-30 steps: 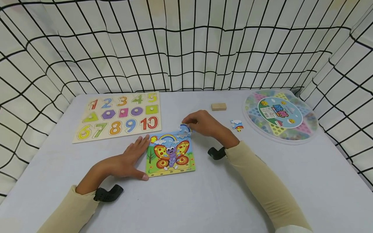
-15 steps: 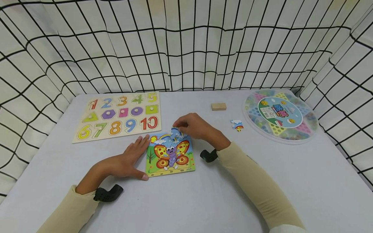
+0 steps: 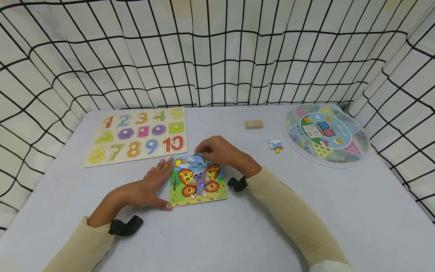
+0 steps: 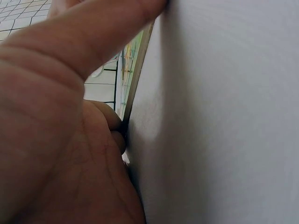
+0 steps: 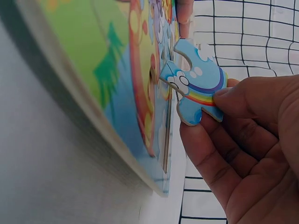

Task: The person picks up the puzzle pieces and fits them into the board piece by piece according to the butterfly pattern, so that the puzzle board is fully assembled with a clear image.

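My right hand (image 3: 222,153) pinches a blue jigsaw piece with a rainbow and clouds (image 5: 201,88) between thumb and fingers. It holds the piece tilted over the upper edge of a butterfly puzzle board (image 3: 198,185). In the right wrist view, the piece's far end comes close to the board's surface; whether they touch, I cannot tell. Flat on the table, my left hand (image 3: 147,189) rests against the board's left side, with thumb at the lower corner and fingertips near the upper one. Another cloud-and-rainbow jigsaw piece (image 3: 275,146) lies on the table to the right.
A number-and-shape peg puzzle (image 3: 114,142) lies behind my left hand. Towards the back sits a small wooden block (image 3: 254,124). At the right is a round board game in clear packaging (image 3: 326,132). Black netting (image 3: 217,60) stands along the back and sides.
My right hand has moved left and slightly nearer along the board's upper edge, carrying the jigsaw piece towards the middle. The left hand keeps its place.
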Motion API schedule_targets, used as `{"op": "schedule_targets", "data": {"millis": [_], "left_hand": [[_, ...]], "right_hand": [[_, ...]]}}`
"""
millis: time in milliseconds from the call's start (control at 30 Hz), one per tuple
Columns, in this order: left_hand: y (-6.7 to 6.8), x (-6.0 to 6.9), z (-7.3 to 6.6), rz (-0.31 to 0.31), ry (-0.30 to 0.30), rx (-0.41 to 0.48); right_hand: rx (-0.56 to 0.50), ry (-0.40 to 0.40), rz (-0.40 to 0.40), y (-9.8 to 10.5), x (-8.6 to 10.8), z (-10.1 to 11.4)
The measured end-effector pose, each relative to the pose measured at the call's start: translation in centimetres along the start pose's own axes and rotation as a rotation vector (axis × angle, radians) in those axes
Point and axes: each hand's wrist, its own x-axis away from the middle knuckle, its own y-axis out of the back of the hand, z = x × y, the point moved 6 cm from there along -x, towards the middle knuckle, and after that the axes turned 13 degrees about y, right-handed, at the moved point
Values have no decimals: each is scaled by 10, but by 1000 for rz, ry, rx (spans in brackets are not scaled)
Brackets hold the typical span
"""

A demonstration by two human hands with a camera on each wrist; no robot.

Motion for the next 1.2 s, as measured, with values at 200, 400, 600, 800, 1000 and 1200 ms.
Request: {"op": "schedule_targets", "data": {"millis": [200, 400, 600, 800, 1000, 1200], "left_hand": [[0, -1, 0, 1, -15, 5], [0, -1, 0, 0, -21, 10], [0, -1, 0, -1, -27, 14], [0, -1, 0, -3, -26, 6], [0, 0, -2, -1, -26, 12], [1, 1, -1, -4, -25, 9]], "right_hand": [[14, 14, 6, -2, -2, 3], [31, 23, 6, -5, -3, 3], [46, -4, 16, -9, -5, 2], [74, -19, 56, -13, -6, 2], [104, -38, 83, -16, -7, 2], [143, -33, 78, -17, -8, 2]]}}
